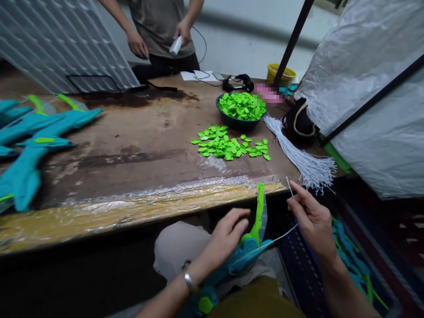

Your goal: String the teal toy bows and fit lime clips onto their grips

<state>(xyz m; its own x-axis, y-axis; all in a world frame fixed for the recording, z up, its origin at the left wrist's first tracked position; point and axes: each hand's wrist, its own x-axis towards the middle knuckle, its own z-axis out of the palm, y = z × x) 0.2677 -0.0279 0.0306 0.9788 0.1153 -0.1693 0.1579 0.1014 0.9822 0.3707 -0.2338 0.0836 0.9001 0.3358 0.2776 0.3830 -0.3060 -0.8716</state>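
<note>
A teal plastic piece [243,256] with an upright bright green lever [258,216] rests on my lap, below the table's front edge. My left hand [228,234] is beside the lever, its fingers apart and holding nothing I can see; its palm is turned away. My right hand [308,216] pinches a thin white cord [285,235] between thumb and fingers. One end of the cord sticks up above the fingertips, and the rest runs slack down to the teal piece. Part of that piece is hidden behind my left hand and forearm.
A dark bowl [236,124] of green plastic pieces stands on the table [149,132], with loose green pieces [225,145] before it. A bundle of white cords [301,159] lies right. Teal bodies [43,141] lie left. A person [162,31] stands across, holding a white object.
</note>
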